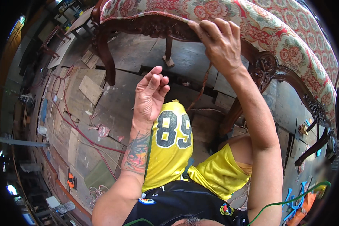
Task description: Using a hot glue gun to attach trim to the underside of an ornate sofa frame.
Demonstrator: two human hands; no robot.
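A carved dark wooden sofa (150, 24) with red-and-cream floral upholstery (290, 52) spans the top. My right hand (218, 45) pinches the braided trim along the front edge of its seat, near the middle; its fingertips partly cover that spot. My left hand (151, 90) is raised over my knee in yellow shorts (167, 150), below and left of the right one. Its fingers are loosely bent and apart, with nothing visible in them. A twisted brown cord (199, 92) hangs beneath the seat near my right hand.
Worn floor boards (88, 90) lie under me, with red hoses or cables (79, 132) on the left. An orange tool (71, 180) and a plastic bottle (66, 207) are at lower left. Blue plastic pieces (299, 199) lie at lower right; a bench (79, 22) stands upper left.
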